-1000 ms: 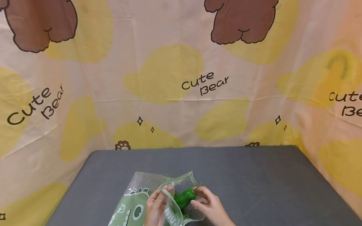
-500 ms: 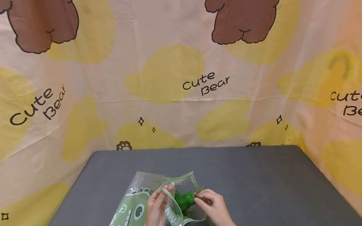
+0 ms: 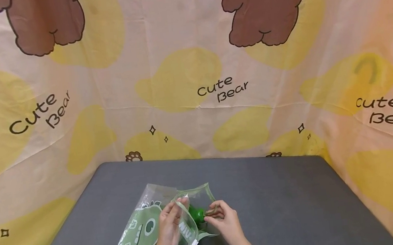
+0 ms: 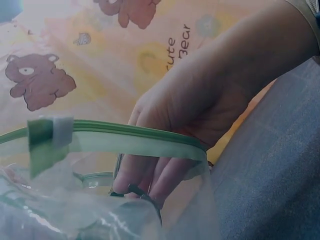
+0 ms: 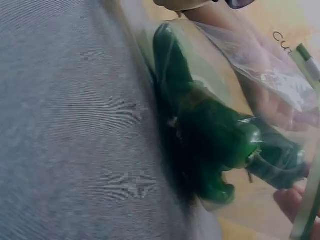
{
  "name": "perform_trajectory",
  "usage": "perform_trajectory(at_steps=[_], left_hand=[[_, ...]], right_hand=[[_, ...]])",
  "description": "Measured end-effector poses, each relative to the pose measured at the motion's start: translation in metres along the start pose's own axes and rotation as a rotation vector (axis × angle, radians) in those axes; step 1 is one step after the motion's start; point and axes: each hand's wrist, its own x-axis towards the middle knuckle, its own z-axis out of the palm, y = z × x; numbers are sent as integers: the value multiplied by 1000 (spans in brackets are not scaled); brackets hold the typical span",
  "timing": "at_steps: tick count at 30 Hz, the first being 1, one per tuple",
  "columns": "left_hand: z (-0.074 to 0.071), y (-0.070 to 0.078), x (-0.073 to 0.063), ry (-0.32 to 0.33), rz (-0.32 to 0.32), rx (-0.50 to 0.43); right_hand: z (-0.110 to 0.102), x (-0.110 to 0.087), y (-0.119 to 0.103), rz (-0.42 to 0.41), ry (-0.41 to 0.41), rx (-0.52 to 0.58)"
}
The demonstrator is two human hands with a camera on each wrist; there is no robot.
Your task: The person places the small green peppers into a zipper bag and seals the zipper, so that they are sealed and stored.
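A clear plastic zip bag (image 3: 135,242) with a green cartoon face lies on the table, its green-edged mouth spread. My left hand (image 3: 169,226) pinches the near side of that mouth between thumb and fingers. At the opening, my right hand (image 3: 228,220) pinches the stem end of a green pepper (image 3: 197,214). The left wrist view shows the right hand (image 4: 175,107) behind the zip rim (image 4: 135,131), its fingertips seen through the plastic. Several green peppers (image 5: 210,125) lie inside the bag in the right wrist view; they overlap, and part of them is hidden.
The bag stands on a dark grey table (image 3: 282,201). A cloth with bears and lettering (image 3: 177,80) hangs around the table's back and sides. A white zip slider (image 3: 194,243) sits at the near corner of the bag's mouth.
The pepper at the mouth has shifted left, deeper into the bag. My right fingers have moved from around its body to its stem end. My left hand keeps its hold.
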Motion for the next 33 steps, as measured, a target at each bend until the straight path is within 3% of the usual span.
perform_trajectory(at_steps=[9,16,23,27,33], left_hand=[[0,0,-1,-1,-33,-43],[1,-1,0,-4,-43,-45],[0,-3,0,-49,-56,-116],[1,-4,0,-43,-52,-113],[2,-5,-1,-42,-59,-96]], right_hand=[[-3,3,-4,15,-198,43],[-6,12,12,73,-285,15],[2,16,24,90,-361,-5],[4,21,19,98,-365,-27],[3,23,-9,97,-415,-62]])
